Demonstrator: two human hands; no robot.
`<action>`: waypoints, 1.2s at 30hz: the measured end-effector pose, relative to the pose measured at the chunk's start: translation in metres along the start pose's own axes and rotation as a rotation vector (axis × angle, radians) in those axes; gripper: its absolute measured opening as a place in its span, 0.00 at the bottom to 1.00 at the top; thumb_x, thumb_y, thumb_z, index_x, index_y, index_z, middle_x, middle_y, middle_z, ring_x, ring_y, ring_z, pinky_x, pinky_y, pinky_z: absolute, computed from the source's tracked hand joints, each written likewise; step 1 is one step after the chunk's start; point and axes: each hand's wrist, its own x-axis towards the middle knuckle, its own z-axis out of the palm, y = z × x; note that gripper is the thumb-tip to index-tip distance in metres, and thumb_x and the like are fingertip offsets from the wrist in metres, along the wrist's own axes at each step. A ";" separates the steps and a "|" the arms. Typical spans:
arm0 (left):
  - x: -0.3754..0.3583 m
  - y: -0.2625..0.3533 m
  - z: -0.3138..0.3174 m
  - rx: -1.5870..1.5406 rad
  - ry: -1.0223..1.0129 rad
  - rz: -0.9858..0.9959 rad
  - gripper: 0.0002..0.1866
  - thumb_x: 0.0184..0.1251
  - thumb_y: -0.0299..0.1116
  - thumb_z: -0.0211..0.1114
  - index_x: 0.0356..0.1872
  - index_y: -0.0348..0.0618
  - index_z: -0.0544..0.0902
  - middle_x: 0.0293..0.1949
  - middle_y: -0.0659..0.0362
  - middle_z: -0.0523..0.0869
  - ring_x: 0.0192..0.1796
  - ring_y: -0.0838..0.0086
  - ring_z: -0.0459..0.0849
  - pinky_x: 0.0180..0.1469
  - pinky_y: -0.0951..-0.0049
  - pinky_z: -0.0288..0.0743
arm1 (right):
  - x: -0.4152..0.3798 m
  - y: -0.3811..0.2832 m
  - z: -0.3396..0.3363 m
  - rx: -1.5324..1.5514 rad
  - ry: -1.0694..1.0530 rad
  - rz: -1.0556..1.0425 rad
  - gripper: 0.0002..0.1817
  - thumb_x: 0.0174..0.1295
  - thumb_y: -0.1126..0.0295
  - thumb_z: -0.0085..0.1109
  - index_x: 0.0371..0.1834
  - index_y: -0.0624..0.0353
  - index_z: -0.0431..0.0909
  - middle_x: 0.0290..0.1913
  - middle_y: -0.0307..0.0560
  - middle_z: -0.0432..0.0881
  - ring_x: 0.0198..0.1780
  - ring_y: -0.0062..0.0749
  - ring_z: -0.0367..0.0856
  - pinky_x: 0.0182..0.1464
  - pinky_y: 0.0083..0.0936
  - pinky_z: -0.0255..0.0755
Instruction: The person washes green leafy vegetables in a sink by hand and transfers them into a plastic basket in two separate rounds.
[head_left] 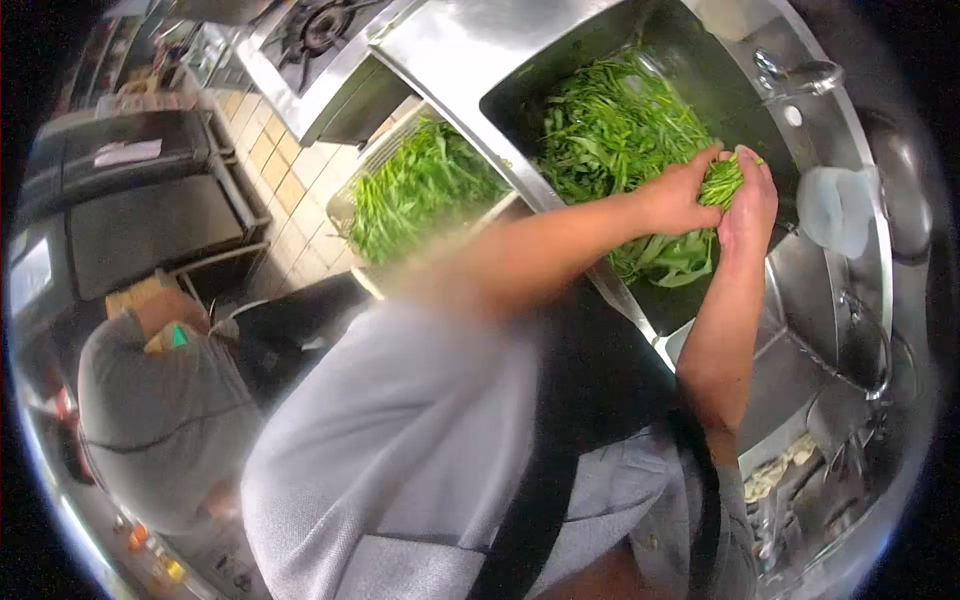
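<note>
A bunch of green vegetable stems (pixel 721 183) is gathered between my two hands above the sink (pixel 515 95). My left hand (pixel 684 192) curls round its left side, thumb and fingers closed against the stems. On the other side my right hand (pixel 748 208) presses the bunch with its fingers bent over it. The cut-looking stem ends face up toward me. Beneath the hands, a large heap of leafy greens (pixel 615 130) fills much of the sink basin. Some broad leaves lie just below my wrists.
A crate (pixel 345 215) piled with more greens (pixel 425 190) stands left of the sink. A faucet (pixel 805 78) and a translucent bowl-like object (pixel 838 210) are at the sink's far side. A stove (pixel 325 30) is upper left. Another person in grey (pixel 165 430) works at lower left.
</note>
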 end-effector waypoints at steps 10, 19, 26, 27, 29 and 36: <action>-0.120 0.020 -0.164 -0.272 0.461 -0.440 0.26 0.55 0.33 0.69 0.56 0.36 0.74 0.39 0.53 0.88 0.37 0.69 0.87 0.39 0.69 0.81 | -0.033 -0.001 -0.013 -0.429 -0.426 -0.040 0.31 0.73 0.49 0.48 0.69 0.62 0.66 0.62 0.51 0.76 0.60 0.35 0.76 0.59 0.29 0.68; -0.259 -0.116 -0.325 0.283 0.758 -0.947 0.27 0.59 0.41 0.70 0.54 0.32 0.76 0.45 0.47 0.85 0.43 0.63 0.85 0.45 0.65 0.79 | -0.101 0.059 -0.164 -0.940 0.119 -0.081 0.23 0.72 0.58 0.55 0.63 0.60 0.74 0.61 0.47 0.77 0.60 0.30 0.76 0.59 0.29 0.70; -0.319 -0.236 -0.352 0.644 0.505 -1.073 0.62 0.45 0.72 0.68 0.73 0.35 0.59 0.65 0.40 0.72 0.63 0.52 0.77 0.64 0.62 0.69 | -0.171 0.115 -0.165 -1.147 0.258 -0.080 0.21 0.71 0.60 0.55 0.58 0.65 0.77 0.56 0.50 0.81 0.57 0.32 0.78 0.60 0.28 0.71; -0.319 -0.228 -0.333 0.466 0.674 -0.967 0.62 0.45 0.66 0.74 0.73 0.31 0.57 0.62 0.40 0.76 0.63 0.50 0.76 0.64 0.65 0.69 | -0.175 0.123 -0.165 -1.158 0.254 -0.096 0.20 0.71 0.61 0.56 0.57 0.66 0.78 0.55 0.52 0.82 0.57 0.34 0.79 0.61 0.28 0.70; -0.322 -0.206 -0.307 0.636 0.740 -0.633 0.56 0.50 0.55 0.76 0.72 0.27 0.58 0.68 0.39 0.69 0.66 0.56 0.72 0.66 0.65 0.66 | -0.179 0.133 -0.157 -1.306 0.176 -0.173 0.21 0.71 0.61 0.56 0.57 0.67 0.78 0.56 0.54 0.82 0.57 0.35 0.79 0.61 0.28 0.70; -0.375 -0.151 -0.186 0.573 0.817 -0.356 0.37 0.56 0.41 0.76 0.62 0.28 0.72 0.64 0.43 0.74 0.68 0.60 0.70 0.71 0.65 0.59 | -0.178 0.138 -0.148 -1.362 0.264 -0.281 0.23 0.70 0.56 0.56 0.56 0.64 0.80 0.53 0.51 0.84 0.54 0.35 0.81 0.56 0.30 0.74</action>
